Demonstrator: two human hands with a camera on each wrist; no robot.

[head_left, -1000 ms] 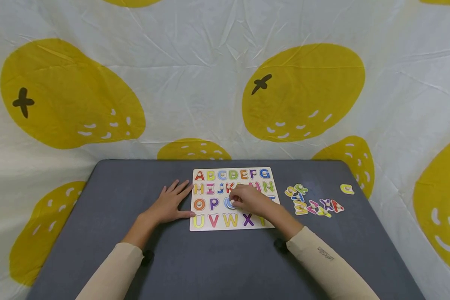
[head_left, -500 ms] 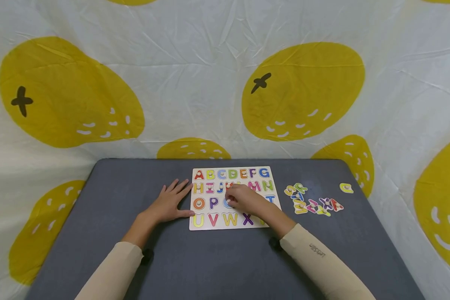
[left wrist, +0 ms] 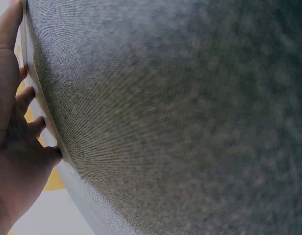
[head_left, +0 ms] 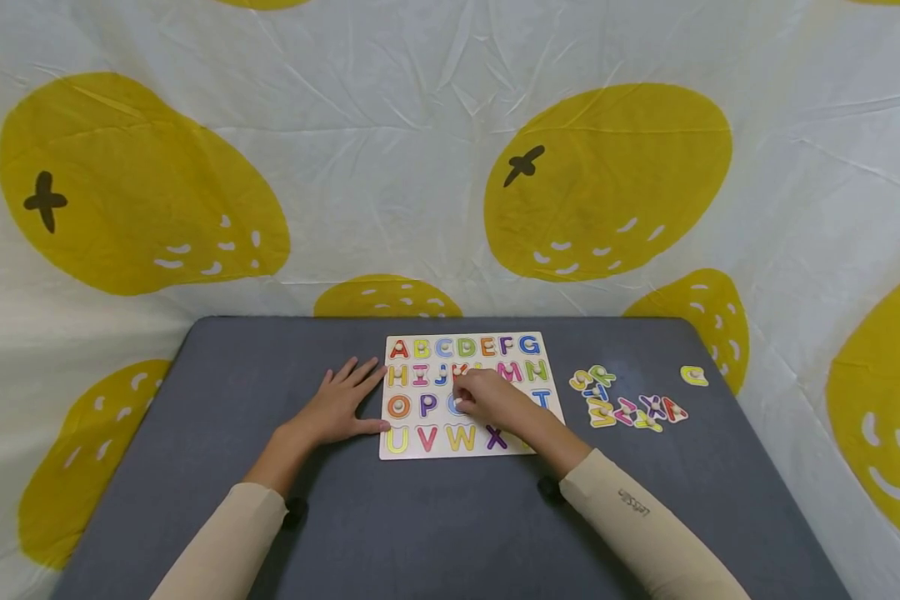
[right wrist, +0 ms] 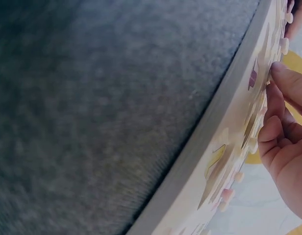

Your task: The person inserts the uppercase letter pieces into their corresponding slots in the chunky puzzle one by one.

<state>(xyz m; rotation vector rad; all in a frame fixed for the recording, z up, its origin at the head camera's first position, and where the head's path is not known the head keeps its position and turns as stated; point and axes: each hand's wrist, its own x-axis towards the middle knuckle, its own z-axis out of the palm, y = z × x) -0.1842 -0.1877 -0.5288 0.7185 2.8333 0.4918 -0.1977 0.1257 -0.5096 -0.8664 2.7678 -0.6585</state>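
Observation:
A wooden alphabet puzzle board (head_left: 435, 450) lies on the dark grey table, with coloured knobbed letters in its upper rows. My left hand (head_left: 335, 407) rests flat on the table, fingers spread, the thumb and a fingertip right at the board's left edge. In the left wrist view that hand (left wrist: 16, 142) shows along the tabletop. Over the third row, just right of the P, my right hand (head_left: 495, 398) pinches a blue round letter piece (head_left: 452, 403), mostly hidden under the fingers. The right wrist view shows the thumb and forefinger of this hand (right wrist: 286, 127) together, close at the board's face.
Right of the board lies a loose cluster of letter pieces, among them a red A (head_left: 673, 410), a purple X (head_left: 653, 407) and a green R (head_left: 602, 377). Farther right is a single yellow letter piece (head_left: 693, 377). A white curtain (head_left: 390, 192) with yellow fruit prints hangs behind the table (head_left: 420, 533).
My right hand has shifted slightly left over the third row with the blue letter piece, then stayed nearly still. The left hand has kept its place at the board's edge.

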